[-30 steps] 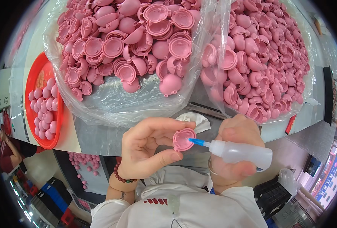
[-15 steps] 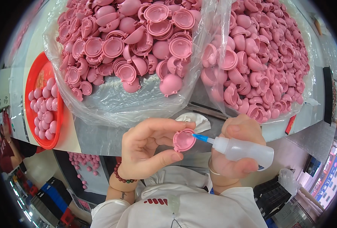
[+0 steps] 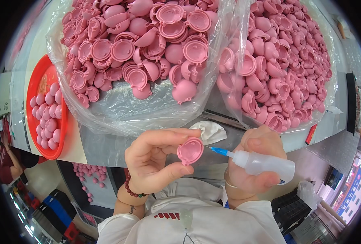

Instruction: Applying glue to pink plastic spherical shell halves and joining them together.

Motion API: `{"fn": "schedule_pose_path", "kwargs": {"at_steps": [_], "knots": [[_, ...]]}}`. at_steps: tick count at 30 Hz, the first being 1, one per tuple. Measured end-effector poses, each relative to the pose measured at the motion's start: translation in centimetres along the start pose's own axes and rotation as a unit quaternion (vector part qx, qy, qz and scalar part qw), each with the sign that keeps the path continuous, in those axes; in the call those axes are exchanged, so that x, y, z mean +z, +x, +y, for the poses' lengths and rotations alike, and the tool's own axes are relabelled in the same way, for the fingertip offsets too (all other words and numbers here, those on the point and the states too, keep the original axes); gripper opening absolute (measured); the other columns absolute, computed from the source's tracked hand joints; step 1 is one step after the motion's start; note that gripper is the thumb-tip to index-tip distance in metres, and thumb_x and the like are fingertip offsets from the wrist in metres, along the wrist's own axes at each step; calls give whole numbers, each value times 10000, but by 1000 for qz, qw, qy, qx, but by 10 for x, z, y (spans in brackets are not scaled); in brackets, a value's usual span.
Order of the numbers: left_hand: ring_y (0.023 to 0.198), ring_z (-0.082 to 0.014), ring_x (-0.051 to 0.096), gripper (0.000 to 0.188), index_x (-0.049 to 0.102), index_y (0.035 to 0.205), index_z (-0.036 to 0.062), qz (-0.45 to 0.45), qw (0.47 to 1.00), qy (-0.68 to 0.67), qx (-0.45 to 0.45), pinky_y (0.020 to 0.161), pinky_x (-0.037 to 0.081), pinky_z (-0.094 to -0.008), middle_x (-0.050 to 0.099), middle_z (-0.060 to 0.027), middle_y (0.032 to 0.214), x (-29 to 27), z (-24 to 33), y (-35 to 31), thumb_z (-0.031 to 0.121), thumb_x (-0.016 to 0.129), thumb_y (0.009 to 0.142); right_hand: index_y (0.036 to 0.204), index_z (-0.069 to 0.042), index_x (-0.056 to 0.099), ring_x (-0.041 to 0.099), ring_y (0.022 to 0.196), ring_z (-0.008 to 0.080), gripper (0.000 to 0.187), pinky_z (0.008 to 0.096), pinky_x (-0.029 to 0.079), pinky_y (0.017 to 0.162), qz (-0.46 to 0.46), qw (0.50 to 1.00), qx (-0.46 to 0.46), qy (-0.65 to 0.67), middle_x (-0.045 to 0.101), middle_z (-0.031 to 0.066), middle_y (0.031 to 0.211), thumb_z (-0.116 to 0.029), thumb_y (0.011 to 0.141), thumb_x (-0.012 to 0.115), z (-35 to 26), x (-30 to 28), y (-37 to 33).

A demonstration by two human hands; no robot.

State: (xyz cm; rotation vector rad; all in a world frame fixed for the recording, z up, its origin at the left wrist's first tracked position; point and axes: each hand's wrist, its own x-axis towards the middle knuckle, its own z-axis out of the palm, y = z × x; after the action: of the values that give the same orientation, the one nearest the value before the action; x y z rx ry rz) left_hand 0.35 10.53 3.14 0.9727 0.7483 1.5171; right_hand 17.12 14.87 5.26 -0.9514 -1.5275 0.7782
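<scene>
Between thumb and fingertips, my left hand [image 3: 154, 158] pinches a pink half-sphere shell [image 3: 190, 151], its hollow side facing up toward me. My right hand [image 3: 260, 158] is wrapped round a translucent squeeze bottle [image 3: 264, 166] with a blue needle tip [image 3: 218, 151]. The thin needle points left, its end close to the shell's right rim; whether it touches is too fine to tell. Behind my hands, a clear plastic bag [image 3: 119, 116] spreads under a heap of pink shell halves [image 3: 135, 77]. A second pile of pink shell pieces [image 3: 286, 69] lies in plastic to the right.
A red oval tray [image 3: 33, 118] with several closed pink balls [image 3: 48, 118] sits at the left. A crumpled white cloth [image 3: 210, 133] lies just beyond my hands. At the right are a red stick-like object [image 3: 310, 134] and a black-edged rack [image 3: 352, 101]. Below the table edge, pink balls [image 3: 91, 175] lie in a bin.
The left hand has shifted slightly left with the shell, turning it a little. The bottle's tip has come away from the shell's rim, leaving a small gap to the blue part.
</scene>
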Motion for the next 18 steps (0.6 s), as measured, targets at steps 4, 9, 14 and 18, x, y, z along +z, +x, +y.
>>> {"fn": "schedule_pose_path", "kwargs": {"at_steps": [4,9,14,18], "knots": [[964,-236,539,426,449,1021,-58,4,1000,-16,-4,820,451,-331,500,-262,1068,0,0,-1,-71,661,652,805,47,532,352,486,126,627,228,225,400,-5,997,-67,25,426,78,633,-551,822,344,11,3,-3],[965,-243,540,420,445,1021,-59,2,1000,-12,-1,823,452,-332,497,-267,1070,0,0,-1,-74,655,657,825,55,524,334,485,119,613,230,206,396,-11,995,-76,56,414,74,633,-540,817,380,12,2,-2],[972,-244,537,411,437,1022,-55,0,1000,-11,-11,823,452,-331,492,-272,1078,0,0,0,-77,642,667,858,60,515,313,486,114,578,234,196,399,24,977,-137,159,415,61,656,-508,818,417,15,7,0],[974,-243,536,406,432,1023,-53,3,1000,-13,-22,824,451,-331,491,-272,1080,-1,0,-1,-75,636,673,856,45,518,319,492,117,559,233,198,397,-1,979,-134,156,426,52,665,-504,818,422,14,7,-1]]}}
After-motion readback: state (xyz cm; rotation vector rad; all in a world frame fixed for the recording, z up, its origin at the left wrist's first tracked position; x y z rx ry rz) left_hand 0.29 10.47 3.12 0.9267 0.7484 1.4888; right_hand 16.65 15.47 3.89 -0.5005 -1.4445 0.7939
